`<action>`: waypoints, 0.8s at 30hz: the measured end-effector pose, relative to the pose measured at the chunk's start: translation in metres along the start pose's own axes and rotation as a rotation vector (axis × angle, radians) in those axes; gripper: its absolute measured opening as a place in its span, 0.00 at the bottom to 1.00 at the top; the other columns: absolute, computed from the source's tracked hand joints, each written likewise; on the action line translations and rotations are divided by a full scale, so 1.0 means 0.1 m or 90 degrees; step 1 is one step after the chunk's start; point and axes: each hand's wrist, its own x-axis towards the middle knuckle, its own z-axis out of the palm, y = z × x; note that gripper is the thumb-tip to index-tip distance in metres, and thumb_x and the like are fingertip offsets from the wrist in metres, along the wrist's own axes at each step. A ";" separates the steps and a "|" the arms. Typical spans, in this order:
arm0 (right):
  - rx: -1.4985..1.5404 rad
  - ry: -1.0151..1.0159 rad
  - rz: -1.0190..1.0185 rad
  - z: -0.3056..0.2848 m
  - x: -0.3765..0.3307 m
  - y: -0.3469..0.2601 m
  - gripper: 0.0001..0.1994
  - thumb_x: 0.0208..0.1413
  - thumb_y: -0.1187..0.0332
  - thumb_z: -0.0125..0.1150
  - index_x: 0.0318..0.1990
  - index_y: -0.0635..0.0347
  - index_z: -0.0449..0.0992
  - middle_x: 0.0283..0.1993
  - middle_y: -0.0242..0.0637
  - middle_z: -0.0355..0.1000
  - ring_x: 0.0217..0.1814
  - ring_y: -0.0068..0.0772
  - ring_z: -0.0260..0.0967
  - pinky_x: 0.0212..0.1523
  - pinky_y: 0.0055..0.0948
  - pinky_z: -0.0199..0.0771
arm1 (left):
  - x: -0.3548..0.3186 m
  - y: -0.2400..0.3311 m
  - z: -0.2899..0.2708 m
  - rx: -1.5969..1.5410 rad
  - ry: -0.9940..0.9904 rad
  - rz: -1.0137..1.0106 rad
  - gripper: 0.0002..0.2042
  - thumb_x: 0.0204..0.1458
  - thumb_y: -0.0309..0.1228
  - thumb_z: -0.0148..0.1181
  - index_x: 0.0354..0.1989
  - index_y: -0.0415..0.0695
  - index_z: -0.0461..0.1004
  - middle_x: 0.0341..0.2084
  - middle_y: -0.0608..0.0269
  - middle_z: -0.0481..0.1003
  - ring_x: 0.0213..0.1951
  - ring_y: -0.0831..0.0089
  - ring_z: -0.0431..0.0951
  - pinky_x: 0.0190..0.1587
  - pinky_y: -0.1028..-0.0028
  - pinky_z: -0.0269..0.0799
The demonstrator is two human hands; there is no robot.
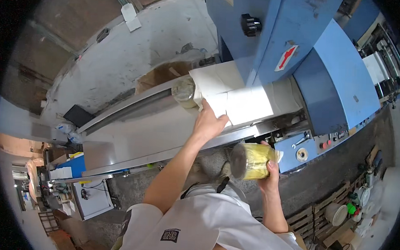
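Note:
My left hand reaches across a long metal bed, thumb and index finger spread. It touches the near left corner of a stack of white paper sheets; its other fingers are partly hidden. Against the left edge of the paper stands a cylinder with a dull grey top. In front of the machine, off the bed, my right hand grips a similar cylinder wrapped in yellow. That one is tilted on its side, its dark round end facing left.
A blue machine with a black knob rises over the right of the metal bed. Its control panel, with a lever and red buttons, lies near my right hand. A wooden pallet and tubs are at lower right; a white-topped table is at left.

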 end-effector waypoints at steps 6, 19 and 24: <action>0.035 -0.135 0.100 0.55 0.21 0.24 0.43 0.48 0.56 0.63 0.69 0.66 0.53 0.58 0.47 0.66 0.59 0.37 0.66 0.61 0.32 0.66 | 0.25 -1.07 -0.21 -0.372 0.015 0.166 0.40 0.41 0.26 0.65 0.66 0.33 0.56 0.43 0.47 0.78 0.45 0.59 0.80 0.47 0.66 0.75; -0.066 -0.089 0.086 0.87 0.67 0.75 0.39 0.53 0.55 0.59 0.69 0.65 0.53 0.63 0.45 0.64 0.65 0.40 0.63 0.66 0.37 0.61 | -0.57 -4.39 -2.44 -0.588 -0.088 -0.073 0.33 0.46 0.29 0.61 0.64 0.40 0.60 0.44 0.65 0.73 0.40 0.73 0.75 0.43 0.73 0.73; -0.142 -0.056 0.076 0.95 0.64 0.73 0.47 0.49 0.50 0.62 0.70 0.67 0.49 0.62 0.48 0.63 0.63 0.40 0.64 0.61 0.36 0.64 | -0.76 -4.64 -2.68 -0.247 0.252 -0.083 0.31 0.52 0.29 0.59 0.66 0.39 0.59 0.45 0.60 0.74 0.42 0.70 0.75 0.46 0.75 0.72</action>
